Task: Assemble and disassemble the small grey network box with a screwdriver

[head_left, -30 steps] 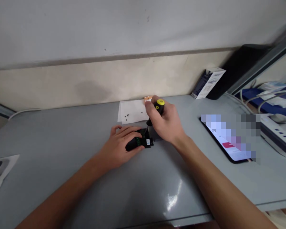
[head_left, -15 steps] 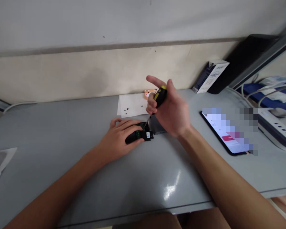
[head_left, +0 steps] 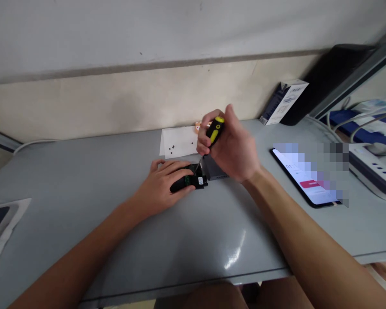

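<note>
My left hand (head_left: 161,185) is wrapped over a small opened black device (head_left: 200,182), holding it down on the desk; its exact kind is partly hidden by my fingers. Green circuit board (head_left: 188,179) shows between the fingers, and a small white label marks its right end. In my right hand (head_left: 234,148) is a black and yellow screwdriver (head_left: 215,131), gripped by the handle and tilted. Its thin shaft runs down to the device, where the tip meets the area by my left fingertips. A dark grey box (head_left: 214,168) lies just behind, partly covered by my right hand.
Several tiny dark screws (head_left: 171,149) lie on a white paper (head_left: 180,139) near the wall. An orange patterned item (head_left: 198,126) is behind my right hand. To the right are a lit phone (head_left: 304,176), a power strip (head_left: 375,171) and a carton (head_left: 284,102).
The right index finger, stretched out before, has curled in around the screwdriver handle. The screwdriver has turned a little and still points into the device. My left hand stays in place.
</note>
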A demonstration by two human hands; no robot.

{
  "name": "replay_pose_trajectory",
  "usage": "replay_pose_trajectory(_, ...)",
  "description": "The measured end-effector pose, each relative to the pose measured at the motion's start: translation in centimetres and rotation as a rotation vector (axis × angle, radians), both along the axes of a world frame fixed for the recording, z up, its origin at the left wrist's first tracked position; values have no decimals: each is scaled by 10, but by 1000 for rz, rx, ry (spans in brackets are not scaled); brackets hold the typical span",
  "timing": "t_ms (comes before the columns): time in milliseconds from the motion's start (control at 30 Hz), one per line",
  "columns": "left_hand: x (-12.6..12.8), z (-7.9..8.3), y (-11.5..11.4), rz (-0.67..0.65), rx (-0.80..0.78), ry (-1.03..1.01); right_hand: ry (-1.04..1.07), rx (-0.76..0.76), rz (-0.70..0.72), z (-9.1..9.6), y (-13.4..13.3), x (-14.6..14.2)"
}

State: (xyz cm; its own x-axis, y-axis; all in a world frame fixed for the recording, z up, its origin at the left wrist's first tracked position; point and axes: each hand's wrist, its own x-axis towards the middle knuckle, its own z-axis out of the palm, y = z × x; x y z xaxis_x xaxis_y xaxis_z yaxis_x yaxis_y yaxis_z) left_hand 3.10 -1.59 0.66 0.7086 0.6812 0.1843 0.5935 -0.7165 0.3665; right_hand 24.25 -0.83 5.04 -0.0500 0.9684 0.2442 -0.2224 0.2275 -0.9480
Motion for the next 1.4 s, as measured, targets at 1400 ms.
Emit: replay_pose_trajectory(1400, 0, -1, 1, -29, 15, -32, 180, 10, 41, -5, 0, 3)
